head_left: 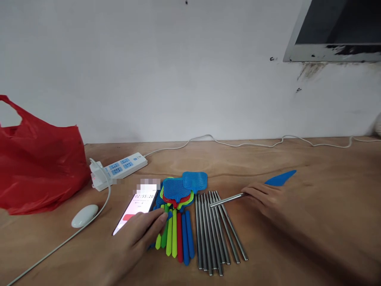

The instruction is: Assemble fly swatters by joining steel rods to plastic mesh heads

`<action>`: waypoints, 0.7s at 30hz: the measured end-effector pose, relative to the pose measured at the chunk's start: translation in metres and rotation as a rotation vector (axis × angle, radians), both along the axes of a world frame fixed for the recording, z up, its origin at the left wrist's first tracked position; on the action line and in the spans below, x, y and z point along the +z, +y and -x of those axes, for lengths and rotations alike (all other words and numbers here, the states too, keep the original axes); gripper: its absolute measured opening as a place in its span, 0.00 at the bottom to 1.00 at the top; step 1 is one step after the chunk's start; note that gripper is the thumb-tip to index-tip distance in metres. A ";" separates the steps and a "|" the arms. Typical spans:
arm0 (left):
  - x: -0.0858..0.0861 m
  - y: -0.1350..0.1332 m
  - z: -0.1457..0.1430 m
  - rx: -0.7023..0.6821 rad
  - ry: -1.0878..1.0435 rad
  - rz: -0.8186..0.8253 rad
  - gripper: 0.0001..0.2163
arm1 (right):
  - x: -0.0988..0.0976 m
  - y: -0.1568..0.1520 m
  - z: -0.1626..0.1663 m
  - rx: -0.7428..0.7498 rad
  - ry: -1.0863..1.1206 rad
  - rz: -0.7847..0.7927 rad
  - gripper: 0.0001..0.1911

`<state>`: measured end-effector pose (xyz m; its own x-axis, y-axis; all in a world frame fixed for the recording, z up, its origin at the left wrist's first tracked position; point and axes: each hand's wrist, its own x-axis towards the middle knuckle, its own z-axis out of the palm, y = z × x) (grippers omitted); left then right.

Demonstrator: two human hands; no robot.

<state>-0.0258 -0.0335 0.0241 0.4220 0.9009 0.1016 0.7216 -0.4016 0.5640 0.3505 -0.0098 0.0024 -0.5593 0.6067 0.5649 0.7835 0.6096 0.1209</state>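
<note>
My right hand [263,196] is closed around a metal rod [228,200]; beyond the fingers, a blue fly swatter head [280,178] shows almost edge-on. The rod's free end hangs over the top of a row of metal rods [212,234]. Over the handles, my left hand [139,234] has thumb and index finger pinched on a blue piece [170,215], seemingly a handle mostly covered by the hand. Beside it lie coloured plastic handles [174,234] in yellow-green, green, red and blue. Above them is a pile of fly swatter heads [176,188], mostly blue.
A lit phone [139,200] lies partly behind my left hand. Farther left are a white mouse [85,216], a power strip [126,165] with a plugged-in adapter, and a red plastic bag [41,167]. A white cable [238,145] runs along the wall.
</note>
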 end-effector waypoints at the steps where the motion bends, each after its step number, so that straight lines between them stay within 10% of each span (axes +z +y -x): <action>1: 0.004 0.001 -0.003 -0.033 0.028 0.017 0.23 | 0.000 0.001 -0.001 0.034 0.058 0.000 0.13; 13: 0.007 0.022 -0.041 0.080 0.476 -0.074 0.20 | 0.024 -0.005 0.031 0.259 0.354 0.002 0.15; 21: -0.014 0.025 -0.045 0.027 0.575 -0.118 0.22 | 0.015 -0.001 0.049 0.288 1.213 0.902 0.06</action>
